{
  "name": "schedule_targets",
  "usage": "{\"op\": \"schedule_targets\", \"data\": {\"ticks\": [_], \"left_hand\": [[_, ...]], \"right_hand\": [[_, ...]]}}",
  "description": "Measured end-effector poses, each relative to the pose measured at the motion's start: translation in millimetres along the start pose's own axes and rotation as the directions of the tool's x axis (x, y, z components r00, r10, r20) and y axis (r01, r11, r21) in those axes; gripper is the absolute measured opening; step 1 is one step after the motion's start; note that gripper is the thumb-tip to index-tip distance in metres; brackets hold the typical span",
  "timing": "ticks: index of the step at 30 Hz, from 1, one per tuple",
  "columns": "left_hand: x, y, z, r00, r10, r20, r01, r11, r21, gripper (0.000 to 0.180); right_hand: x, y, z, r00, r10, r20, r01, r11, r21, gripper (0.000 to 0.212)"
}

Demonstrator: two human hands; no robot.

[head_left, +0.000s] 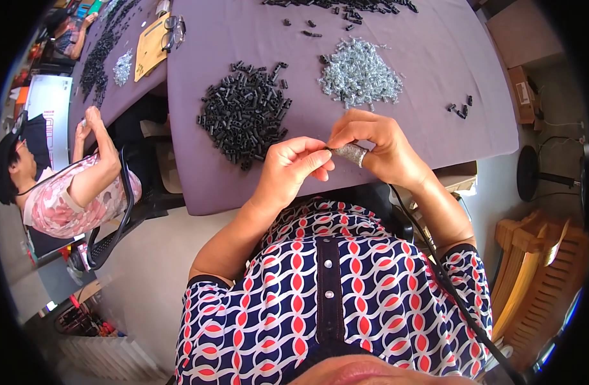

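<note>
My left hand (293,165) and my right hand (383,147) meet at their fingertips, just over the near edge of the table. Thumb and forefinger of the left are pinched around a small black piece (329,148), mostly covered by the fingers. The right hand's fingers are bent and closed against the same spot; what they grip is hidden. A silvery wrap (351,154) goes round one right finger. Left of my hands lies a heap of short black tubular parts (243,112). Beyond them is a pile of small clear, shiny pieces (360,74).
A purple cloth covers the table (435,58). A few loose black parts (460,109) lie at right, more at the far edge. At left, a co-worker (76,179) sits by another table with glasses (172,33) on a brown envelope (151,48). Folded wooden chairs (538,276) stand at right.
</note>
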State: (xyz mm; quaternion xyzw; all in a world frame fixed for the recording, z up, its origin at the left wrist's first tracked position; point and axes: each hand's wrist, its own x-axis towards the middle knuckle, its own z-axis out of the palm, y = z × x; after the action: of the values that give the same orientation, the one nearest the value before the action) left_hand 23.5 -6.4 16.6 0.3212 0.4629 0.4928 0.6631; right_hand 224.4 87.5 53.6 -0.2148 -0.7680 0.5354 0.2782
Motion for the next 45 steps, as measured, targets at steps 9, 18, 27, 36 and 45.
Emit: {"op": "schedule_targets", "data": {"ticks": [9,18,27,36,45], "left_hand": [[7,18,-15,0.894,-0.361,0.265,0.416,0.889,-0.192,0.017],[6,16,-5,0.961,-0.237,0.144,0.242,0.97,-0.024,0.016],[-9,21,11,0.998,0.035,0.058,-0.053,0.937,0.346,0.013],[-12,19,17,0.99,0.13,0.051,-0.139,0.9,0.413,0.012],[-1,7,9,0.997,0.062,0.046,-0.072,0.959,0.274,0.014]], "right_hand": [[3,-7,-12,0.978,-0.002,0.207,0.001,1.0,0.002,0.034],[-4,-9,-5,0.953,0.274,0.131,-0.298,0.924,0.241,0.047],[-23,-5,-11,0.988,0.151,0.046,-0.149,0.988,-0.032,0.038],[-20,2,2,0.996,0.077,0.041,-0.078,0.997,0.025,0.022],[-22,14,7,0.914,0.394,0.102,-0.394,0.797,0.458,0.034]]}}
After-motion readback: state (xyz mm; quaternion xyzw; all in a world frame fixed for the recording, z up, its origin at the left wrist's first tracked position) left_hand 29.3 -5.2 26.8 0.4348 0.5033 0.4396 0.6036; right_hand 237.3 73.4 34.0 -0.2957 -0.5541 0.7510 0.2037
